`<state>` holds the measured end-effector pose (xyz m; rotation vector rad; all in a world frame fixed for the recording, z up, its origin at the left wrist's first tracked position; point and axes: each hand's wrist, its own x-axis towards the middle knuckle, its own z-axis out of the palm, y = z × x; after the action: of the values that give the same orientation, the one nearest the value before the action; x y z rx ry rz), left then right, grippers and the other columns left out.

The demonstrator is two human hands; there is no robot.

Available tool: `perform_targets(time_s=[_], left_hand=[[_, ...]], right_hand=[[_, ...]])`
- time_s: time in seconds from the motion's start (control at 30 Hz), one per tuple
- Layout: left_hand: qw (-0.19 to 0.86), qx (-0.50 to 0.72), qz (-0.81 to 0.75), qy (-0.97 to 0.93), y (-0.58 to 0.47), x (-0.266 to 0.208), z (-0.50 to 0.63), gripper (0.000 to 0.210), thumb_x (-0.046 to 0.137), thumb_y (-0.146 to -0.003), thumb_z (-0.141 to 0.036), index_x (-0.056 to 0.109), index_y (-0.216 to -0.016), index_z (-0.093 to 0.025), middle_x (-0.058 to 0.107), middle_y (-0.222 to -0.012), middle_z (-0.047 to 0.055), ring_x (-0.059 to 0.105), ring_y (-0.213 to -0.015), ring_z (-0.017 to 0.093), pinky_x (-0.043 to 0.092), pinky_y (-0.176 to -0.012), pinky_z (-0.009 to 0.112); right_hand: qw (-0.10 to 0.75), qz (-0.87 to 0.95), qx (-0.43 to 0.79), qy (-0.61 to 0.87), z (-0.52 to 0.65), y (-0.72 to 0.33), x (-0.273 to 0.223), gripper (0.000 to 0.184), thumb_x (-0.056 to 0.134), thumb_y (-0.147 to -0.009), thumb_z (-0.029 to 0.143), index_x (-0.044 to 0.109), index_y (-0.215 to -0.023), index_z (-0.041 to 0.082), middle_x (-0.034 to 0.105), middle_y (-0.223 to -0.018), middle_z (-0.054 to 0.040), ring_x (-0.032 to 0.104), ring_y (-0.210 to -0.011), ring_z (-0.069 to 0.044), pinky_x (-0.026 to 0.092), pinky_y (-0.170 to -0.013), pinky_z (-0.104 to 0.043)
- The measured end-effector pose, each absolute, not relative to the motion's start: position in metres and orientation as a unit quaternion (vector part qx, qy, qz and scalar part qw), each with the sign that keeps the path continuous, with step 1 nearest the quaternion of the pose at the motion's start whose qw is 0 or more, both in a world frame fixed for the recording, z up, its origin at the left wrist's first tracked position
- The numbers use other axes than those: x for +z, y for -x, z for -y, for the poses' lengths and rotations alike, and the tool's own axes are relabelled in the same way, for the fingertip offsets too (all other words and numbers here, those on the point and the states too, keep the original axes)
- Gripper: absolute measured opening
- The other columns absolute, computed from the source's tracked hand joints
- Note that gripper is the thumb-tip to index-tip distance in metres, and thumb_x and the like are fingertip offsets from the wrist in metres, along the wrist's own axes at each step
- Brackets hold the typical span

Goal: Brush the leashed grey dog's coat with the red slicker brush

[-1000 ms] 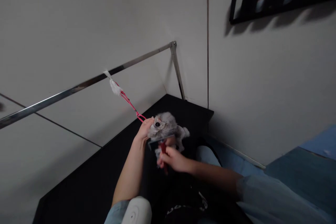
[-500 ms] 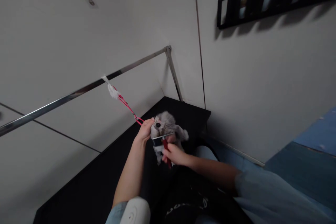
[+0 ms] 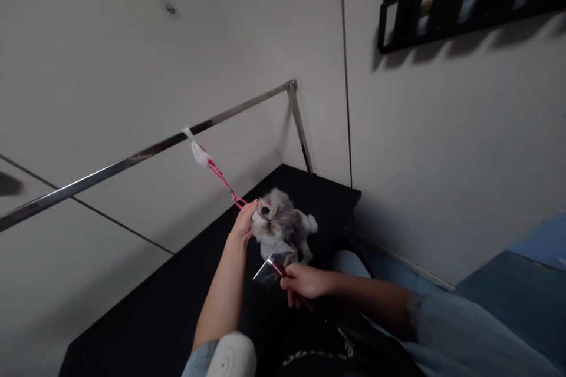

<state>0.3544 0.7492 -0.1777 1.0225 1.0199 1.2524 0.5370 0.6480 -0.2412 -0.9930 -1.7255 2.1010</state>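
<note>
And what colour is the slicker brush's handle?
The slicker brush handle is dark red, seen in the head view.

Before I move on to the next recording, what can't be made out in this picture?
All in the head view:
Left hand: partly hidden by the dog, so its full grip is unclear.
Brush: part of its handle is covered by the right hand.
Wall rack: cut off by the top and right edges.
Lettering: too small and dark to read surely.
</note>
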Motion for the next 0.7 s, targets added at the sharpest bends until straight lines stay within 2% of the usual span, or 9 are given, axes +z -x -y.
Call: perform_targets(time_s=[0.1, 0.13, 0.17, 0.3, 0.33, 0.47, 0.53, 0.63, 0.7], left_hand=[[0.58, 0.542, -0.418, -0.442, -0.352, -0.179, -0.752, 0.041, 0.089, -0.062, -0.05, 0.074, -0.065, -0.012, 0.072, -0.062, 0.005, 0.065, -0.055, 0.015, 0.051, -0.059, 0.025], [0.578, 0.547, -0.414, -0.441, -0.351, -0.179, -0.754, 0.041, 0.09, -0.061, -0.05, 0.074, -0.065, -0.012, 0.071, -0.062, 0.005, 0.064, -0.055, 0.015, 0.051, -0.059, 0.025], [0.575, 0.554, -0.414, -0.438, -0.35, -0.179, -0.755, 0.041, 0.09, -0.061, -0.05, 0.073, -0.064, -0.013, 0.07, -0.061, 0.004, 0.064, -0.055, 0.014, 0.051, -0.058, 0.024], [0.568, 0.567, -0.428, -0.415, -0.34, -0.18, -0.76, 0.039, 0.084, -0.069, -0.048, 0.068, -0.06, -0.014, 0.066, -0.057, 0.001, 0.059, -0.05, 0.012, 0.048, -0.053, 0.024], [0.57, 0.568, -0.431, -0.409, -0.338, -0.18, -0.76, 0.039, 0.083, -0.071, -0.047, 0.067, -0.059, -0.014, 0.066, -0.057, 0.001, 0.059, -0.049, 0.012, 0.047, -0.052, 0.024], [0.598, 0.568, -0.417, -0.382, -0.332, -0.182, -0.76, 0.036, 0.082, -0.072, -0.044, 0.066, -0.061, -0.014, 0.066, -0.059, 0.002, 0.061, -0.051, 0.014, 0.051, -0.054, 0.025], [0.613, 0.577, -0.401, -0.36, -0.329, -0.182, -0.759, 0.033, 0.079, -0.077, -0.043, 0.065, -0.062, -0.016, 0.066, -0.06, 0.002, 0.063, -0.054, 0.015, 0.053, -0.056, 0.027], [0.617, 0.598, -0.401, -0.318, -0.324, -0.182, -0.758, 0.034, 0.072, -0.085, -0.04, 0.062, -0.061, -0.017, 0.065, -0.059, 0.001, 0.063, -0.055, 0.014, 0.054, -0.059, 0.027], [0.621, 0.601, -0.404, -0.299, -0.321, -0.183, -0.759, 0.038, 0.068, -0.089, -0.04, 0.059, -0.06, -0.017, 0.063, -0.057, 0.001, 0.061, -0.054, 0.013, 0.053, -0.058, 0.026]], right_hand=[[0.246, 0.578, 0.684, 0.371, -0.654, -0.534, -0.238, 0.022, 0.054, -0.098, 0.024, 0.052, -0.076, 0.019, 0.067, -0.067, -0.0016, 0.058, -0.053, -0.01, 0.046, -0.051, -0.021], [0.26, 0.571, 0.674, 0.39, -0.656, -0.532, -0.24, 0.023, 0.052, -0.099, 0.022, 0.051, -0.076, 0.019, 0.066, -0.067, -0.0008, 0.058, -0.054, -0.009, 0.046, -0.053, -0.019], [0.245, 0.565, 0.677, 0.404, -0.656, -0.53, -0.243, 0.025, 0.051, -0.099, 0.02, 0.05, -0.074, 0.018, 0.065, -0.065, -0.0004, 0.058, -0.053, -0.009, 0.046, -0.053, -0.019], [0.081, 0.556, 0.738, 0.375, -0.649, -0.526, -0.253, 0.029, 0.05, -0.097, 0.021, 0.05, -0.068, 0.019, 0.062, -0.057, -0.0021, 0.054, -0.043, -0.012, 0.041, -0.043, -0.021], [0.091, 0.56, 0.74, 0.361, -0.65, -0.525, -0.251, 0.027, 0.05, -0.097, 0.021, 0.051, -0.071, 0.019, 0.064, -0.059, -0.0025, 0.055, -0.044, -0.013, 0.041, -0.043, -0.022], [0.23, 0.596, 0.66, 0.396, -0.667, -0.526, -0.241, 0.022, 0.046, -0.101, 0.02, 0.052, -0.08, 0.019, 0.068, -0.067, -0.0013, 0.059, -0.055, -0.011, 0.046, -0.053, -0.02], [0.193, 0.606, 0.651, 0.413, -0.67, -0.529, -0.245, 0.027, 0.045, -0.1, 0.017, 0.052, -0.073, 0.018, 0.064, -0.061, -0.0017, 0.056, -0.05, -0.011, 0.044, -0.05, -0.02], [0.068, 0.6, 0.693, 0.393, -0.664, -0.534, -0.255, 0.031, 0.045, -0.097, 0.017, 0.05, -0.066, 0.018, 0.058, -0.051, -0.0017, 0.051, -0.04, -0.013, 0.04, -0.041, -0.023], [0.063, 0.597, 0.705, 0.378, -0.664, -0.536, -0.254, 0.028, 0.045, -0.098, 0.02, 0.051, -0.071, 0.019, 0.06, -0.054, -0.0008, 0.052, -0.04, -0.013, 0.039, -0.04, -0.022]])
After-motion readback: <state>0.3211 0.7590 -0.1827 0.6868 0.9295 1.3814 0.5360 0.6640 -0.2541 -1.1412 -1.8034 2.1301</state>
